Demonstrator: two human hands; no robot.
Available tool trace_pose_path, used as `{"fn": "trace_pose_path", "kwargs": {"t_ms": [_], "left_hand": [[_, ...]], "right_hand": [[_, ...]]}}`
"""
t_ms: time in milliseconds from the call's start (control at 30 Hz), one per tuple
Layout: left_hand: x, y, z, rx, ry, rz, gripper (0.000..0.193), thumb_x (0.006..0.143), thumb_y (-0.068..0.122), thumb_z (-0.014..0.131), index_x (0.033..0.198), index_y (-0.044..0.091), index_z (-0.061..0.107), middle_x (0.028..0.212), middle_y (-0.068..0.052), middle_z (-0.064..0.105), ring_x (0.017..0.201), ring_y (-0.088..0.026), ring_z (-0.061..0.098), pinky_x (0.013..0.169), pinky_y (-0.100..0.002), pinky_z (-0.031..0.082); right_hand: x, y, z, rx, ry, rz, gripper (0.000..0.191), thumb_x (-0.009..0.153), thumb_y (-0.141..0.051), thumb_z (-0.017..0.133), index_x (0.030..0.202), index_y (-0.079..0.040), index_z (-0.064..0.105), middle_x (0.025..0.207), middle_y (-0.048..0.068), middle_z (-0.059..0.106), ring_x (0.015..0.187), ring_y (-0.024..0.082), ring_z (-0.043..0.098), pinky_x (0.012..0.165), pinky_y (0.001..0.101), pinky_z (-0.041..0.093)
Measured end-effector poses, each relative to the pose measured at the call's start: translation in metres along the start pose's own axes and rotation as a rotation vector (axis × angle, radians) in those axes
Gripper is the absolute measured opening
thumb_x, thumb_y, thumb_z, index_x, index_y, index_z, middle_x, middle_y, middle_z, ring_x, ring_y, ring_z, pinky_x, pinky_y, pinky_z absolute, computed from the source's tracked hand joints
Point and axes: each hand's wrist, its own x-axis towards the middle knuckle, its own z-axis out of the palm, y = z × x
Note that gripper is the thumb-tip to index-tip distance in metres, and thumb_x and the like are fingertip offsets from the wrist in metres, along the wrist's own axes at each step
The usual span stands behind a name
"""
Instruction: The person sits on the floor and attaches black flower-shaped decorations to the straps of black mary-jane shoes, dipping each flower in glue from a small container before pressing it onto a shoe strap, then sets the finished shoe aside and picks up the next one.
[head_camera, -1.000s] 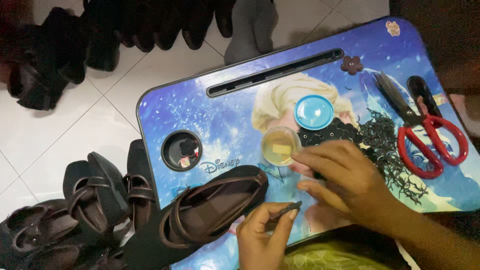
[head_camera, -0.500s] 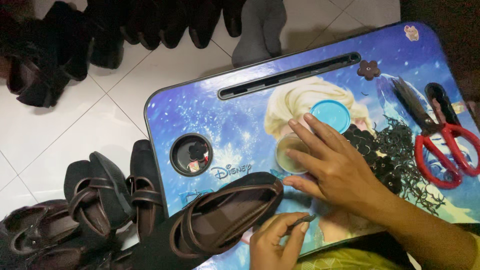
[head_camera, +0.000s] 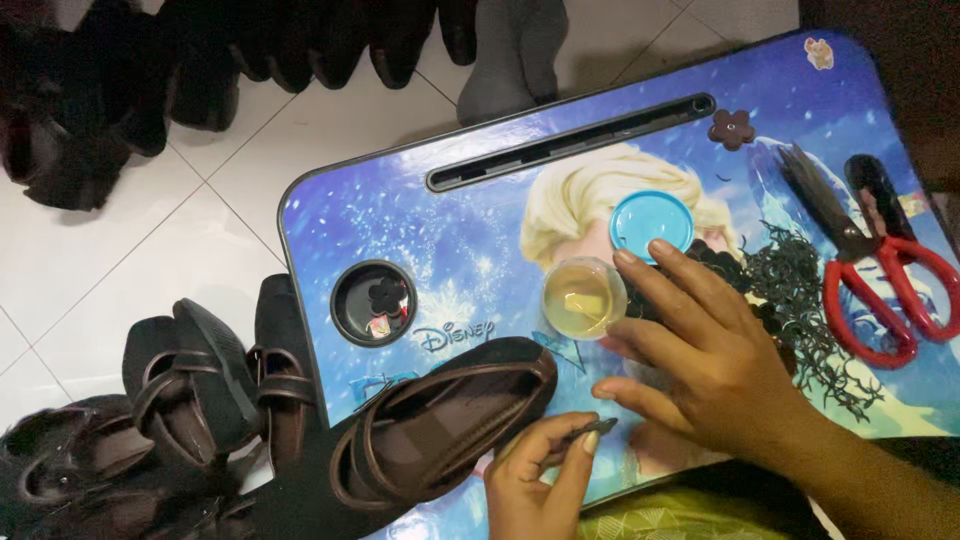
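While pinched, trim (head_camera: 597, 428) between fingers (head_camera: 570, 450)

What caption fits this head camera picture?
Left hand pinches a small dark piece beside a brown sandal; right hand rests by a glue cup.

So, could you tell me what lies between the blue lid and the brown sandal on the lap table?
In the head view, a small open container of yellowish liquid sits between them.
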Motion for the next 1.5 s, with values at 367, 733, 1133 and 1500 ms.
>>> {"fn": "trace_pose_path", "kwargs": {"t_ms": [367, 733, 1133, 1500], "left_hand": [[-0.011, 0.015, 0.021, -0.27, 0.001, -0.184, 0.041, 0.093, 0.001, 0.067, 0.134, 0.003, 0.069, 0.11, -0.01, 0.082, 0.098, -0.009, 0.074, 0.088, -0.023, 0.058], [-0.045, 0.044, 0.03, -0.132, -0.127, -0.284, 0.057, 0.096, -0.004, 0.06, 0.152, 0.008, 0.059, 0.1, -0.004, 0.075, 0.08, -0.004, 0.058, 0.071, -0.019, 0.047], [-0.054, 0.044, 0.035, -0.347, -0.087, -0.211, 0.078, 0.093, -0.01, 0.053, 0.165, 0.005, 0.025, 0.105, -0.016, 0.077, 0.094, -0.011, 0.07, 0.087, -0.03, 0.061], [-0.053, 0.045, 0.037, -0.335, -0.067, -0.214, 0.075, 0.094, -0.007, 0.052, 0.163, 0.007, 0.026, 0.11, -0.015, 0.079, 0.099, -0.012, 0.072, 0.088, -0.031, 0.062]], "right_hand": [[-0.061, -0.001, -0.033, 0.442, -0.068, 0.105, 0.031, 0.083, -0.024, 0.069, 0.111, -0.012, 0.072, 0.151, 0.018, 0.054, 0.15, 0.039, 0.041, 0.12, 0.0504, 0.032], [-0.107, -0.032, -0.019, 0.363, -0.036, 0.12, 0.038, 0.083, -0.009, 0.063, 0.12, -0.009, 0.072, 0.148, 0.018, 0.056, 0.143, 0.04, 0.048, 0.115, 0.0504, 0.04], [-0.112, -0.028, -0.029, 0.282, -0.032, 0.102, 0.035, 0.076, -0.007, 0.069, 0.11, -0.013, 0.074, 0.144, 0.019, 0.058, 0.14, 0.041, 0.049, 0.113, 0.0506, 0.041], [-0.116, -0.035, -0.031, 0.134, 0.014, -0.119, 0.052, 0.073, -0.016, 0.074, 0.125, -0.012, 0.069, 0.142, 0.014, 0.058, 0.137, 0.04, 0.05, 0.112, 0.0514, 0.042]]}}
